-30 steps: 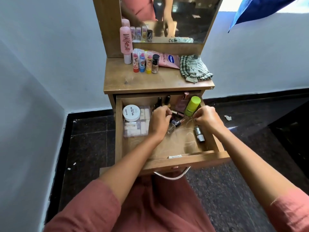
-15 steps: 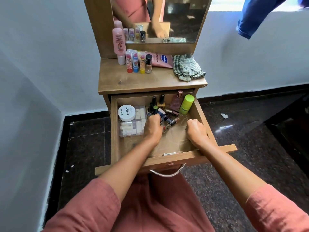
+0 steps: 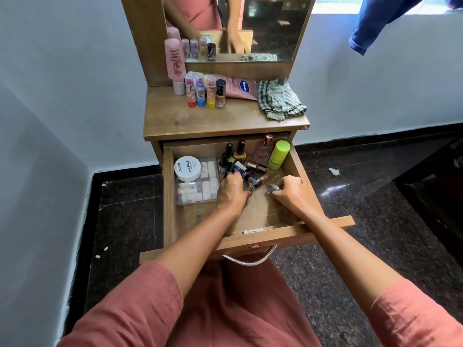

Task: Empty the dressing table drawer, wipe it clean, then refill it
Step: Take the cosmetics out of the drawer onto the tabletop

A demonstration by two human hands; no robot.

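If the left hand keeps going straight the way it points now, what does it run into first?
Most likely the cluster of nail polish bottles directly beyond the left hand, which is already at their near edge; behind them stands the drawer back wall. Depth is hard to judge.

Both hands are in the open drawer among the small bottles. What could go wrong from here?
1. The left hand is closed on several nail polish bottles at once; one may slip out and drop.
2. Upright bottles at the back, such as the green bottle, stand close to the hands and may get knocked over.
3. The drawer is pulled far out, so leaning on its front may tip or strain it.
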